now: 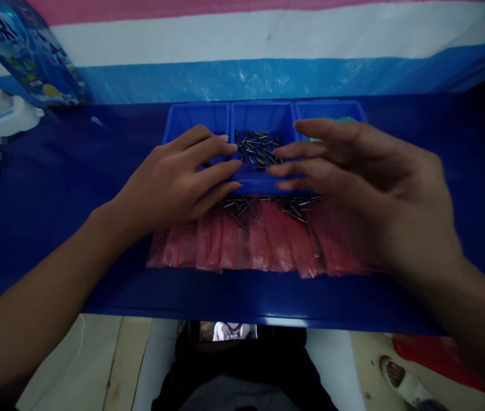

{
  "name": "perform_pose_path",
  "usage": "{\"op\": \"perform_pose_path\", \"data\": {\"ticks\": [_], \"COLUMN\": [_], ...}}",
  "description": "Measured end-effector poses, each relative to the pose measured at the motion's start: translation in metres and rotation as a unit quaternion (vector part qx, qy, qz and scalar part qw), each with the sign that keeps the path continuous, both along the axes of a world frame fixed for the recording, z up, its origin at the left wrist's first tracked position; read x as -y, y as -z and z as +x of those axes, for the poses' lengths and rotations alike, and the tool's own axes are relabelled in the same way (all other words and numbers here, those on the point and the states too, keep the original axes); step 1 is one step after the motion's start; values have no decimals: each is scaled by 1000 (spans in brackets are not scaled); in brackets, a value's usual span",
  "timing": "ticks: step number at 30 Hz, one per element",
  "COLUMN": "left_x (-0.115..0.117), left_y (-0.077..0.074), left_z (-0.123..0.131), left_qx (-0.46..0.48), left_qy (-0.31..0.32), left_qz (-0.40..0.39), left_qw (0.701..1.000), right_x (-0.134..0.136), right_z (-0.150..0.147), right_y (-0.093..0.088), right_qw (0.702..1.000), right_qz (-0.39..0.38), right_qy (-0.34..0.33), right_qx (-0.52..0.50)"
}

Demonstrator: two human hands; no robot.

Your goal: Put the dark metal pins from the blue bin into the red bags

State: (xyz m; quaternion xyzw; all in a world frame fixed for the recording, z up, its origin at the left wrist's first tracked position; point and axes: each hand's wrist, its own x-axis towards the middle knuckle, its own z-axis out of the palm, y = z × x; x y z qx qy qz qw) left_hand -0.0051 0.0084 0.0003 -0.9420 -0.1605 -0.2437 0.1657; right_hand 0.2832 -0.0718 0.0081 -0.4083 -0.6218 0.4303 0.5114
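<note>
My left hand [177, 177] lies flat with its fingers stretched out, resting on the left blue bin [195, 117] and the rim of the middle blue bin [259, 114]. It holds nothing. My right hand [362, 182] hovers open, fingers spread and pointing left at the middle bin's right edge. That bin contains several small dark metal pins [257, 149]. More pins [268, 204] lie in a loose pile just in front of the bins, on a row of small red plastic bags [259, 242].
A third blue bin [332, 108] stands at the right. The dark blue table [53, 188] has its front edge near me. A blue packet [28, 51] and a white object [2, 111] sit at the far left. A striped tarp hangs behind.
</note>
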Motion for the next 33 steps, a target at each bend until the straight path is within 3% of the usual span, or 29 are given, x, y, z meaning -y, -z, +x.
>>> {"op": "perform_pose_path", "data": {"ticks": [2, 4, 6, 8, 13, 19, 25, 33], "left_x": [-1, -2, -2, -3, -4, -2, -1, -3], "left_y": [2, 3, 3, 3, 5, 3, 4, 6], "left_z": [-1, -2, -2, -2, -1, 1, 0, 1], "left_qx": [1, 1, 2, 2, 1, 2, 1, 13], "left_qy": [-16, -24, -5, 15, 12, 20, -1, 21], "left_qz": [-14, -42, -48, -18, 18, 18, 10, 10], "left_qw": [1000, 999, 999, 1000, 1000, 1000, 1000, 1000], "right_x": [3, 3, 2, 0, 2, 7, 9, 11], "right_z": [0, 0, -2, -4, -7, -9, -13, -15], "right_y": [2, 8, 15, 22, 25, 24, 25, 16], "right_qw": [980, 920, 861, 838, 858, 839, 848, 800], "right_qz": [122, 235, 314, 343, 326, 347, 341, 386], "right_qy": [-40, -117, -168, -182, -165, -157, -162, -150], "right_qx": [152, 289, 364, 384, 362, 388, 373, 435]}}
